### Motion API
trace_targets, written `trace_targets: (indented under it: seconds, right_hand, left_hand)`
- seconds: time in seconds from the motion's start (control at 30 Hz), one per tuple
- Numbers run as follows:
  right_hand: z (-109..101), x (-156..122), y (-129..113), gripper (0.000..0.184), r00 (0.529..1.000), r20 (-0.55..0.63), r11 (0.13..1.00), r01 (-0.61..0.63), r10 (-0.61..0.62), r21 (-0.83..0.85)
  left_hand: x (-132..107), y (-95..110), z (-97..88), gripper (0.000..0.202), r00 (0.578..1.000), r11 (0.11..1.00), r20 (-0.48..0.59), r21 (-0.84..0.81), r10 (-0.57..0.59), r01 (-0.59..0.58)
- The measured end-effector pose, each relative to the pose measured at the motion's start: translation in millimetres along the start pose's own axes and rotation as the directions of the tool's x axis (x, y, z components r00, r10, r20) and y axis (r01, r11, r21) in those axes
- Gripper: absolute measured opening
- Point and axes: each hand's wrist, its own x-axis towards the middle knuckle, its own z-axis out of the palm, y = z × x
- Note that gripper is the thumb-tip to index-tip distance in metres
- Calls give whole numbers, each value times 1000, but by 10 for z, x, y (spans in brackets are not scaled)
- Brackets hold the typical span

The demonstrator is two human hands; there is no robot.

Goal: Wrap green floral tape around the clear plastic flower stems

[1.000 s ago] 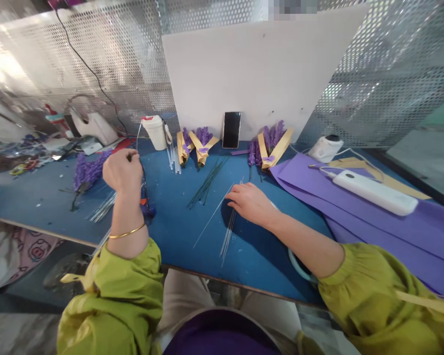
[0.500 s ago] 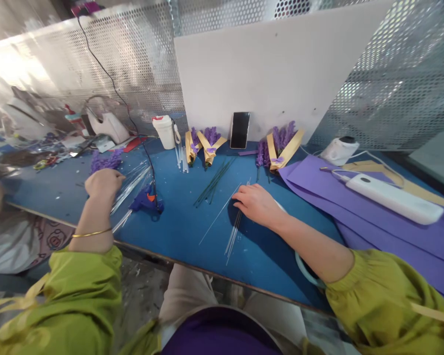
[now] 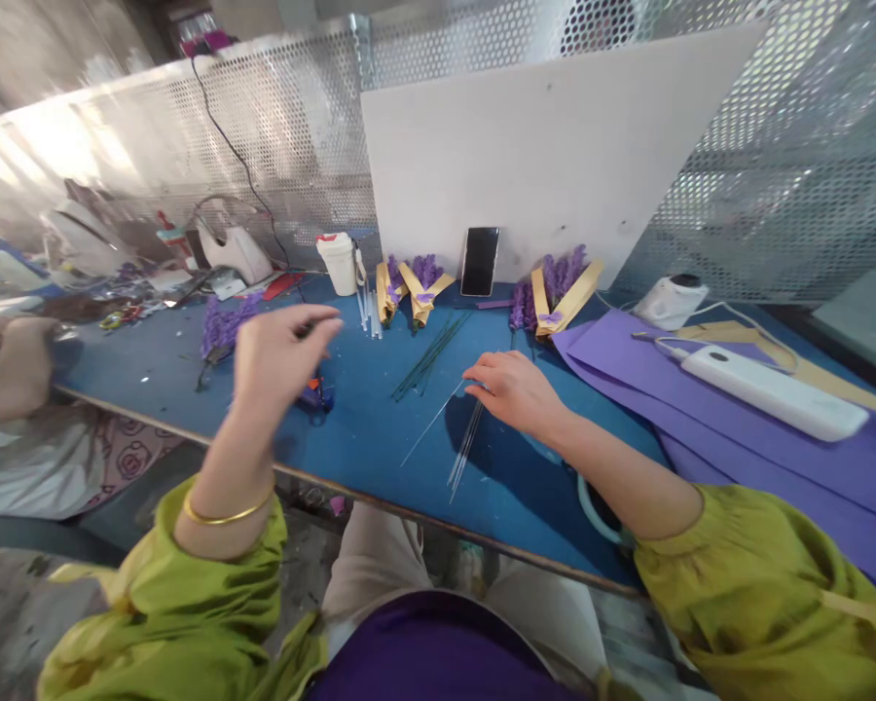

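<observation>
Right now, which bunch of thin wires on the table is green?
The dark green wires, lying between the left hand and the right hand; the silvery wires by the right hand lack that colour.

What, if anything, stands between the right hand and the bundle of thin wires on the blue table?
Nothing visible: the right hand is over the upper ends of the thin wires, though whether it touches them can't be told. The green stems lie off to the left, not between them.
</observation>
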Motion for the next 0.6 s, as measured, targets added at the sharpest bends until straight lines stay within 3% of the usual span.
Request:
trace_targets:
  seconds: [0.13, 0.23, 0.3, 0.37, 0.5, 0.6]
  right_hand:
    - [-217, -37, 26, 20, 998, -55, 994, -25, 31, 109]
    - [-283, -160, 85, 21, 998, -29, 989, -50, 55, 138]
    - [-256, -267, 117, 21, 997, -15, 993, -76, 77, 93]
    - [-200, -359, 125, 22, 997, 0, 997, -79, 79, -1]
    - [-132, -434, 70, 22, 999, 41, 994, -20, 24, -105]
    - [-137, -441, 22, 22, 1000, 5, 995, 2, -1, -103]
  left_hand:
    - [-240, 282, 581, 22, 951, 971, 197, -50, 238, -232]
    - [-325, 423, 935, 21, 885, 953, 370, -4, 283, -303]
    - [-350, 479, 1040, 21, 856, 942, 414, -6, 309, -336]
    - [-378, 489, 1044, 21, 867, 942, 382, -32, 319, -333]
    - [-559, 369, 919, 19, 924, 954, 304, -256, 232, -155]
    - [-845, 222, 840, 20, 964, 806, 268, -570, -3, 160]
